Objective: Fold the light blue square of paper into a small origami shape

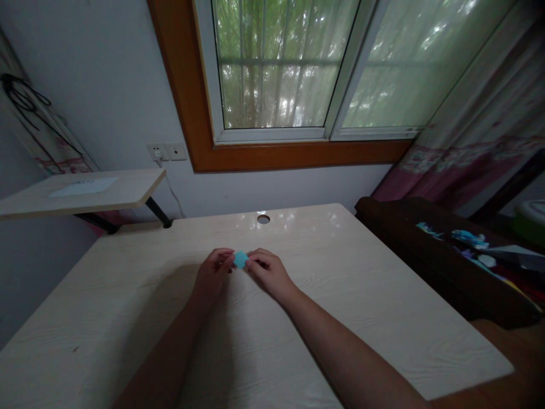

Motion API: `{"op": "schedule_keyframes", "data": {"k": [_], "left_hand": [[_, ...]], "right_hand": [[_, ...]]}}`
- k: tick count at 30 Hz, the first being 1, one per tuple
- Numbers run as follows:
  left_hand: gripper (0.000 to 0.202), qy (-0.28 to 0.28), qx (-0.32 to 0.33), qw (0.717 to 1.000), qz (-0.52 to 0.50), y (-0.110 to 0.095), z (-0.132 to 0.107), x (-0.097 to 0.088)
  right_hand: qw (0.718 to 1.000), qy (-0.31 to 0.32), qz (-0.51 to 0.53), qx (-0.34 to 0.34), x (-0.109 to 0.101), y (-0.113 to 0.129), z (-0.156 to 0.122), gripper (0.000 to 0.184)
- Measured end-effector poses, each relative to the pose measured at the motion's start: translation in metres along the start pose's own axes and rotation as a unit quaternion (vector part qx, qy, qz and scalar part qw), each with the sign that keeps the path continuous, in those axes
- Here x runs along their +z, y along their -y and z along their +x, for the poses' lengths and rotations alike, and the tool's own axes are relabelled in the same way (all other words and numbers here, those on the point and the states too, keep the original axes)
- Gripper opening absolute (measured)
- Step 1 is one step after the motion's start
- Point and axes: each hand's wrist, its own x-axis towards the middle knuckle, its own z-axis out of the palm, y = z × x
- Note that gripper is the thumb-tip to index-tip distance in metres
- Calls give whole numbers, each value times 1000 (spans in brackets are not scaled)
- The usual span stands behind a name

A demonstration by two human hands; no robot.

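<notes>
A small flat turquoise piece, perhaps paper, is held between my two hands just above the pale wooden table. My left hand pinches its left edge between thumb and fingers. On the opposite edge, my right hand has a similar pinch. The piece looks roughly square with cut or folded corners; its finer shape is too small to make out. Both forearms reach in from the bottom of the view, and shadows fall on the tabletop to the left.
A raised shelf with a paper sheet stands at the table's back left. Near the back edge is a round cable hole. Dark furniture bearing assorted items stands at the right. A window is behind.
</notes>
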Motion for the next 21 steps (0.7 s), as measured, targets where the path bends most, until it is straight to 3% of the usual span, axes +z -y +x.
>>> {"op": "schedule_keyframes", "data": {"k": [7,15,21], "left_hand": [[21,23,76,997,-17,-6,-2,0],[18,54,120,991,-5,-1,0,-3],[27,47,89,995,-24,2,-1,-3]], "right_hand": [[998,-11,62,31,-3,-5,1,17],[995,1,96,38,-3,-7,1,20],[991,-2,127,44,-4,-8,0,21]]}}
